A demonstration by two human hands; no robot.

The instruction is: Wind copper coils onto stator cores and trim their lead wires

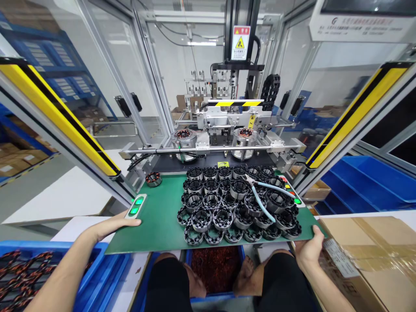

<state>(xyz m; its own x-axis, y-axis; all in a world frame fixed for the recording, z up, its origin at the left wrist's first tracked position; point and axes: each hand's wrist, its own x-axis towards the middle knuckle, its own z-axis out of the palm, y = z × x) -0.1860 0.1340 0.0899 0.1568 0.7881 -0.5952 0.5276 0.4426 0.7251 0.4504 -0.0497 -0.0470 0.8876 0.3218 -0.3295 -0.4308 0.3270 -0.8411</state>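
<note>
My left hand (112, 225) lies flat with its fingers stretched out, fingertips at the near end of a small panel with two lit green buttons (136, 206). My right hand (310, 249) rests at the front right corner of the green mat (156, 216), thumb up along its edge, fingers curled low beside a cardboard box (367, 255). Several black ring-shaped stator cores (237, 203) are stacked on the mat. Blue-handled pliers (264, 195) lie on top of them.
A machine with two round fixtures (185, 141), (243, 141) stands behind the mat. One wound stator (153, 178) sits alone at the left. Yellow light-curtain posts (61, 117), (354, 115) flank the opening. Blue bins (61, 277) of parts sit low left; another bin (216, 268) is under the bench between my knees.
</note>
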